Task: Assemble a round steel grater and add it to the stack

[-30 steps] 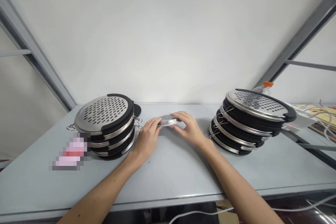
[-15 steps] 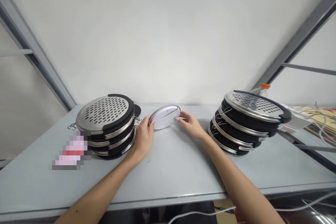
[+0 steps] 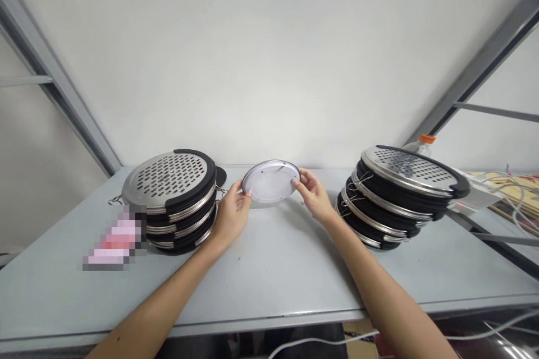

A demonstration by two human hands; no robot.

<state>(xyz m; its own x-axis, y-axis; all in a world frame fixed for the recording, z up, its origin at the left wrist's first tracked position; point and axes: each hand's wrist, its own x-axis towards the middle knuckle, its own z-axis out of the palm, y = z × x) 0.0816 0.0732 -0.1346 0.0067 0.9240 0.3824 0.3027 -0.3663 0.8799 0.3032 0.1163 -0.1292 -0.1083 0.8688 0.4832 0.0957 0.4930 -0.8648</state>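
The disc hides its far face, pixelation the pink item.

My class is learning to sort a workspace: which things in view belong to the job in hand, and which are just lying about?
Probably the job:
pale round disc, held by left hand and right hand
left stack with perforated top
right stack with perforated top

Probably just lying about:
orange-capped bottle
foreground white cable
pinkish item, too pixelated to identify

no text, label or number can be read.
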